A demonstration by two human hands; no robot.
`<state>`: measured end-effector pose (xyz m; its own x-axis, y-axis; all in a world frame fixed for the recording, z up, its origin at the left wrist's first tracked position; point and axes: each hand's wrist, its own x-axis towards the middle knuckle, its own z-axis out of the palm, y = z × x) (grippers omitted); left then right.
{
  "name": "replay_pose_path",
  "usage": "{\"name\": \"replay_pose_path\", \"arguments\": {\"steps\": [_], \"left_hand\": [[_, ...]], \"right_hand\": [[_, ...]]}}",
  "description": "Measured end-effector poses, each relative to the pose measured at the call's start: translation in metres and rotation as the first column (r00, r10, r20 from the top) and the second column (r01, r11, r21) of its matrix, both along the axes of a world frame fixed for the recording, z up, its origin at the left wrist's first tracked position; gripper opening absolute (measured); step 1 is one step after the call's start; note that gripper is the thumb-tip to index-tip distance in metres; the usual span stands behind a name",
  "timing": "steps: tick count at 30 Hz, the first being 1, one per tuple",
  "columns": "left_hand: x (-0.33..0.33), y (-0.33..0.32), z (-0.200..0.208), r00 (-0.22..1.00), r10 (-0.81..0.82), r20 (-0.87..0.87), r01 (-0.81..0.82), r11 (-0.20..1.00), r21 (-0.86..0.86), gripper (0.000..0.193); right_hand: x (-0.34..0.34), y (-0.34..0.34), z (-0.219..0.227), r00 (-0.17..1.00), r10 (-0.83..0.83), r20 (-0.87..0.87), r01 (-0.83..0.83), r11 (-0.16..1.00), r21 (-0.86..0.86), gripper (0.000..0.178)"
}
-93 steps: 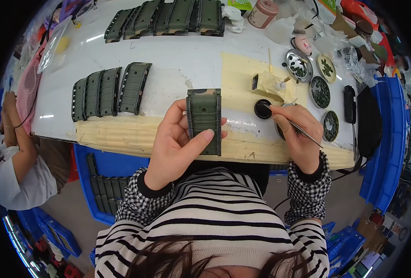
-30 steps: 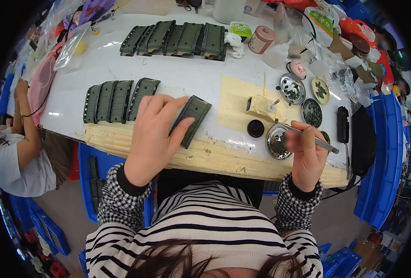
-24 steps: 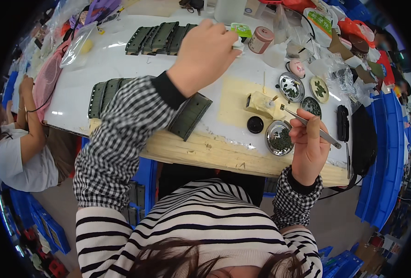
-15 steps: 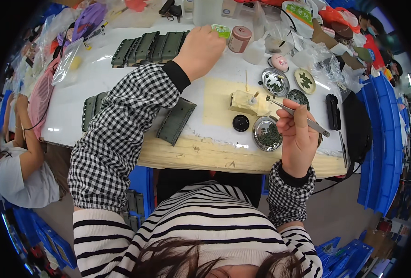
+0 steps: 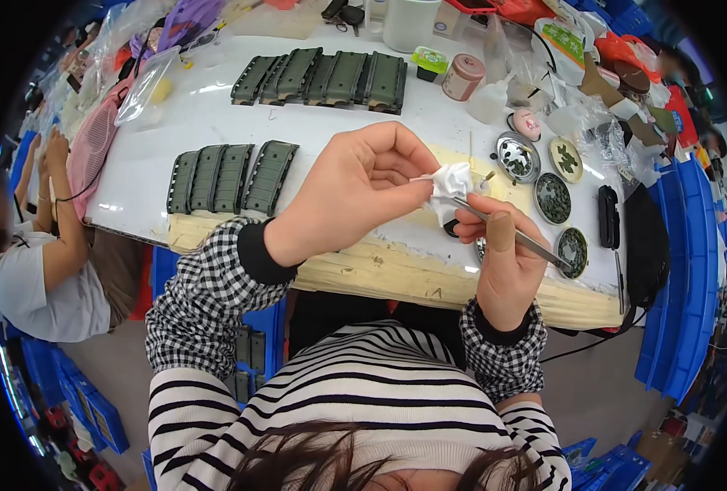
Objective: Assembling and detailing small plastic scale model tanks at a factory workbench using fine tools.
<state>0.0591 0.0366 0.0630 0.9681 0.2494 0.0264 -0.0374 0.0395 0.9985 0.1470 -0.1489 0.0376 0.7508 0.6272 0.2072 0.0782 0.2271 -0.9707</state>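
Note:
My left hand (image 5: 355,192) is pinching a crumpled white tissue (image 5: 452,182) between thumb and fingers above the front of the table. Steel tweezers (image 5: 537,249) are gripped in my right hand (image 5: 507,258), and their tips meet the tissue. Whether anything sits between the tips cannot be seen. Behind the hands, a pale yellow sheet (image 5: 441,154) lies on the table, partly covered. Round dishes with small dark green pieces stand to the right: a metal dish (image 5: 517,157), another dish (image 5: 553,198) and a nearer one (image 5: 572,252).
Ribbed dark green panels (image 5: 339,79) lie in a row at the back; more panels (image 5: 216,178) are at the left. A pink-lidded jar (image 5: 464,77), a green-lidded tub (image 5: 429,62) and a white container (image 5: 411,24) stand behind. A black case (image 5: 608,217) is at the right. Another person sits left.
My left hand has come from the back of the table to the front and now holds a tissue. The tweezers in my right hand now touch it. The view has shifted slightly.

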Motion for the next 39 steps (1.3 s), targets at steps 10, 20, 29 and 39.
{"name": "replay_pose_path", "arguments": {"steps": [10,20,29,39], "left_hand": [[-0.023,-0.007,-0.027,0.996,0.091,0.023,-0.060,0.811,-0.582,0.022],[-0.033,-0.023,-0.024,0.991,0.132,0.007,-0.113,0.872,-0.476,0.027],[-0.041,-0.008,-0.025,0.883,0.414,0.220,-0.421,0.907,-0.019,0.018],[-0.046,-0.009,-0.020,0.965,0.257,0.049,-0.246,0.954,-0.174,0.018]], "right_hand": [[-0.018,0.000,-0.007,0.980,-0.001,-0.199,0.020,0.996,0.090,0.038],[-0.023,-0.001,-0.007,0.991,0.003,-0.133,0.004,0.999,0.049,0.036],[-0.022,-0.010,-0.006,0.985,-0.160,0.062,0.156,0.986,0.065,0.033],[-0.013,-0.010,-0.006,0.959,-0.029,-0.280,0.062,0.992,0.109,0.035]]}}
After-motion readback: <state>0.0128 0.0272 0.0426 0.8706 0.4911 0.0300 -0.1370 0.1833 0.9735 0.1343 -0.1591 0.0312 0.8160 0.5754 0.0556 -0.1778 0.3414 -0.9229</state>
